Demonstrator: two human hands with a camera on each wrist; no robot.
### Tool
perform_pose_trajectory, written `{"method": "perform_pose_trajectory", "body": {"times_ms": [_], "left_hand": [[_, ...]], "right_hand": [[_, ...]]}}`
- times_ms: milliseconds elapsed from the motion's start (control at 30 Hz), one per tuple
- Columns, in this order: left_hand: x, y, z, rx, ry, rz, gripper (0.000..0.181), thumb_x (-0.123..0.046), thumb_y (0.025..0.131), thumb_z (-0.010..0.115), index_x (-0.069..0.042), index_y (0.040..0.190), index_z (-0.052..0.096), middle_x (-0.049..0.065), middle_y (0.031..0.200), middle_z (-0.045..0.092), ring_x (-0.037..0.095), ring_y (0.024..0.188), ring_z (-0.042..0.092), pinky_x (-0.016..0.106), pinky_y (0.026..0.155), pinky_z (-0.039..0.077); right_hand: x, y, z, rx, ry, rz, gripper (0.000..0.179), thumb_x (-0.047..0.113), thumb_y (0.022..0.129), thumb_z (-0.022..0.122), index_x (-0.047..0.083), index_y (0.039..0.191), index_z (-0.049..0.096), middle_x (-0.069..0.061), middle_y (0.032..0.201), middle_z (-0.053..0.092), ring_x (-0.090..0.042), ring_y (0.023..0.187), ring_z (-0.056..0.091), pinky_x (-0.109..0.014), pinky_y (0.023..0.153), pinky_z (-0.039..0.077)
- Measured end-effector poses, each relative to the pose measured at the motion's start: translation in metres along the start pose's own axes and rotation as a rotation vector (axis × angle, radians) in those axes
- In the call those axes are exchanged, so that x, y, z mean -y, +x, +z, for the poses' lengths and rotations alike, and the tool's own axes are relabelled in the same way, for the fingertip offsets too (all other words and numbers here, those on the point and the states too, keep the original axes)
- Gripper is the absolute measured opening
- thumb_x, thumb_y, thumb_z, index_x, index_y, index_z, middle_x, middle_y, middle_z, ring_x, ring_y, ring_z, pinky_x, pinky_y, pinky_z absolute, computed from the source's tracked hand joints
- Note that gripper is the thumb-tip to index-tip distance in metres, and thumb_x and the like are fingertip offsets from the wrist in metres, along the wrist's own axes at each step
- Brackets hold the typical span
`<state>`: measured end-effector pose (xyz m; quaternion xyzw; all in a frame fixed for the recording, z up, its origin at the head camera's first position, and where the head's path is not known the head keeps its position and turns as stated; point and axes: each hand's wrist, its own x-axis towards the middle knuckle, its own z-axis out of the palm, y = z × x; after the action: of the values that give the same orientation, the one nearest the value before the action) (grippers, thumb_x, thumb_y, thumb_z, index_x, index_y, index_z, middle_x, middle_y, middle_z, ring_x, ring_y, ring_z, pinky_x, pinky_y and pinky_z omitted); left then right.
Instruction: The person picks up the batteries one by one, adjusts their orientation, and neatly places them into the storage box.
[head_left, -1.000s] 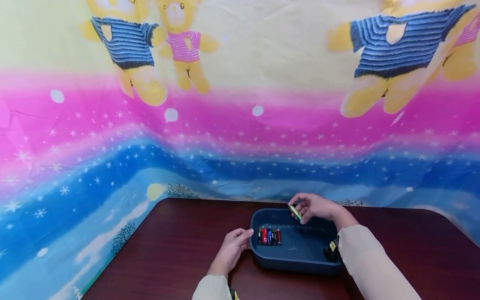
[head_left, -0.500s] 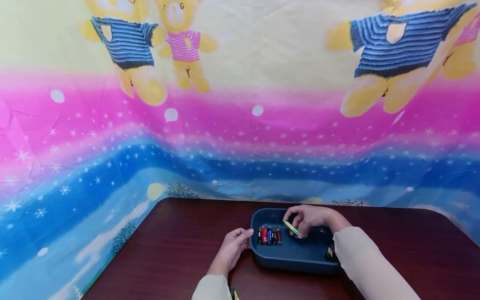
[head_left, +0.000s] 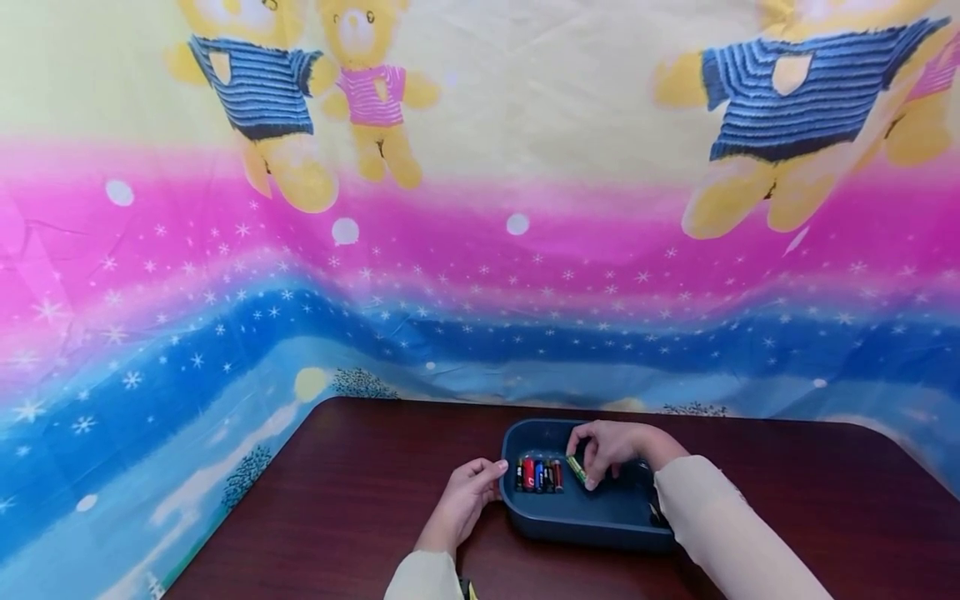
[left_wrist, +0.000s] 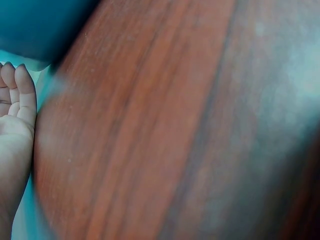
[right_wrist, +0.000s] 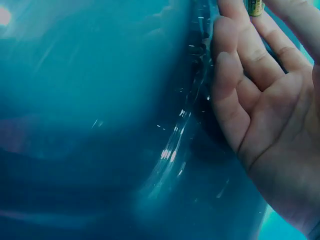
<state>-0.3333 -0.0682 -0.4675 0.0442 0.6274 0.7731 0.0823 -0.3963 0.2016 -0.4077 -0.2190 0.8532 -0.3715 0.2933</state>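
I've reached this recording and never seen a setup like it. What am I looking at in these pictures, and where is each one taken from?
There is no machine here: a person works with two bare hands. The wide picture comes from a camera on the head, looking forward and down. The other two come from cameras on the wrists: the left one shows mostly the brown table, the right one the inside of the dark blue tray.

That tray stands on the table, with a row of batteries lying inside, near its left end. The left hand holds the tray's left rim. The right hand pinches a green battery over the tray, tilted. Behind hangs a cloth printed with teddy bears.
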Motion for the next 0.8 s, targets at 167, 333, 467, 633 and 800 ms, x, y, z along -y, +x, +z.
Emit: {"method": "perform_pose_trajectory", "body": {"times_ms": [167,333,467,633,800], "left_hand": [[0.000,0.000,0.000,-0.002,0.007,-0.006,0.021,-0.025,0.087,0.065,-0.009,0.076,0.057,0.006,0.078,0.061,0.016,0.069,0.058,0.030,0.072,0.049],[0.000,-0.001,0.000,-0.003,0.012,-0.007,0.021,-0.024,0.088,0.064,-0.008,0.078,0.058,0.005,0.078,0.061,0.016,0.069,0.058,0.030,0.072,0.049],[0.000,-0.003,0.000,0.004,0.016,-0.004,0.020,-0.023,0.089,0.062,-0.007,0.077,0.057,0.004,0.076,0.061,0.015,0.068,0.057,0.030,0.072,0.049],[-0.001,-0.004,0.000,0.013,0.016,-0.001,0.020,-0.023,0.089,0.062,-0.008,0.076,0.057,0.005,0.077,0.061,0.015,0.069,0.058,0.031,0.072,0.049],[-0.001,-0.003,-0.001,0.014,0.011,-0.005,0.021,-0.023,0.089,0.062,-0.009,0.074,0.056,0.003,0.075,0.060,0.014,0.068,0.057,0.030,0.071,0.049]], "right_hand": [[0.002,0.004,0.007,-0.046,-0.059,-0.011,0.042,0.012,0.071,0.079,0.010,0.106,0.056,-0.007,0.072,0.066,-0.021,0.060,0.060,-0.036,0.054,0.048],[0.004,0.009,0.012,-0.052,-0.113,0.002,0.041,0.014,0.071,0.080,0.010,0.104,0.056,-0.006,0.068,0.065,-0.021,0.058,0.061,-0.035,0.052,0.047],[0.004,0.009,0.014,-0.058,-0.130,0.005,0.039,0.017,0.071,0.080,0.010,0.102,0.056,-0.006,0.067,0.064,-0.022,0.058,0.062,-0.035,0.051,0.048],[0.007,0.007,0.017,-0.076,-0.140,0.007,0.038,0.017,0.072,0.080,0.009,0.101,0.057,-0.006,0.065,0.063,-0.024,0.057,0.061,-0.036,0.052,0.049],[0.007,0.007,0.018,-0.085,-0.119,0.007,0.039,0.015,0.071,0.080,0.008,0.103,0.057,-0.007,0.064,0.063,-0.025,0.055,0.060,-0.040,0.055,0.051]]}}
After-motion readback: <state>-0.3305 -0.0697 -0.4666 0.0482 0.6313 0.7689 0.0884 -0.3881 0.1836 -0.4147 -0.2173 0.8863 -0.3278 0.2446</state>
